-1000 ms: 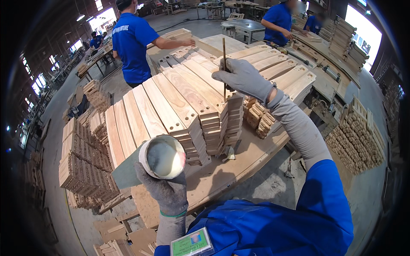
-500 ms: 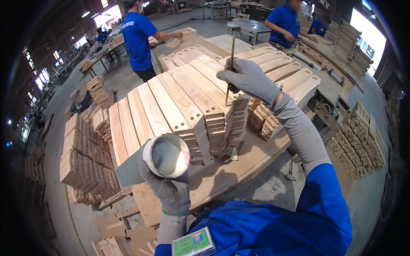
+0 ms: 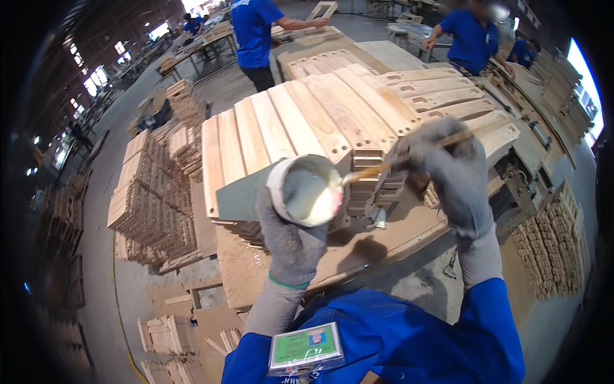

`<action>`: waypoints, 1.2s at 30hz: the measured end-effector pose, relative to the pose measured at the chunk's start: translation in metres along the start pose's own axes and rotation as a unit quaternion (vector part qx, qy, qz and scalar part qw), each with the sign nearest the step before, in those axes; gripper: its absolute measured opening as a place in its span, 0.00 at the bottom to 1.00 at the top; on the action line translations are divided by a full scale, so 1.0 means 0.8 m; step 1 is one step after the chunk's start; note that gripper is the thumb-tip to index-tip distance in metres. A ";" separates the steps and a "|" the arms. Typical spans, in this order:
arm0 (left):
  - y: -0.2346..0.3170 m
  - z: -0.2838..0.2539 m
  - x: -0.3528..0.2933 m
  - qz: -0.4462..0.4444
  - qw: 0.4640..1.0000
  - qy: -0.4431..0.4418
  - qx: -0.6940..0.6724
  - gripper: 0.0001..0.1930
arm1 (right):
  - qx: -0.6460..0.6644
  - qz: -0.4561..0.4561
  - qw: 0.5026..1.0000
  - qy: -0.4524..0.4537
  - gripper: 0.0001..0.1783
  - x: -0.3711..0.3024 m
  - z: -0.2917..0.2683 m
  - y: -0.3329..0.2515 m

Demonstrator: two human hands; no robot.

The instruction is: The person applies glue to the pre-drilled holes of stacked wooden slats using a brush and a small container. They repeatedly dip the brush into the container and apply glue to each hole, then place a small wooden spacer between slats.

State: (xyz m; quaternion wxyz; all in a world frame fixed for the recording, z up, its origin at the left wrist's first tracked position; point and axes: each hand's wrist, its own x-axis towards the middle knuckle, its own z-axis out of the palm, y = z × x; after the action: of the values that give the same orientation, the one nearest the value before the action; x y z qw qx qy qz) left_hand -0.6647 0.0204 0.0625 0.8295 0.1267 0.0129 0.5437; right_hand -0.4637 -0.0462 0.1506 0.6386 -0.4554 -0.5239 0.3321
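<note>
Right hand (image 3: 444, 157): gloved, blurred, grip drawn in around a thin stick (image 3: 366, 173) with little gap visible; exact finger placement cannot be told. Left hand (image 3: 291, 246): gloved, grip wrapped around the outer wall of a white cup (image 3: 275, 189), its mouth turned toward the wearer, whitish liquid (image 3: 302, 192) inside. From where I stand, the governing relation appears to be stick tip to cup mouth: the stick's long axis slants from high right, through the right grip, down to the left, and its pale tip is at the cup's right rim; contact cannot be confirmed. The cup thus lies left of and slightly lower than the right grip, directly within the left. A grey-green piece (image 3: 242, 197) extends leftward from behind the cup. Beyond both hands, wooden slats (image 3: 304, 118) lie side by side in stacks on the tabletop (image 3: 409, 232), long axes running away from the wearer, drilled ends nearest; the right hand is the closer to those ends. Farther out, a co-worker (image 3: 254, 35) in blue stands past the slats.
</note>
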 end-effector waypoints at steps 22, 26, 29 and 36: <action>-0.041 -0.001 -0.006 0.090 0.986 0.006 0.138 0.25 | -0.017 0.016 1.000 0.013 0.13 0.033 -0.013 -0.007; -0.034 0.006 -0.009 0.003 0.998 0.050 0.043 0.22 | -0.236 -0.059 0.968 0.063 0.20 0.121 -0.103 0.007; -0.041 -0.013 -0.010 0.116 0.941 0.082 0.307 0.22 | -0.398 -0.041 0.916 0.022 0.17 0.144 -0.131 0.021; -0.028 -0.019 -0.021 0.177 0.902 0.003 0.393 0.22 | -0.378 -0.002 0.926 -0.013 0.22 0.154 -0.115 0.052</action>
State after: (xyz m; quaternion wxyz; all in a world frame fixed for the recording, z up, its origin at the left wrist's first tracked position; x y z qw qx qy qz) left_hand -0.6538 -0.0007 0.0409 0.6019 0.4410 0.2059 0.6331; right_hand -0.3439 0.0584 0.1537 0.4130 -0.6576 -0.6197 0.1142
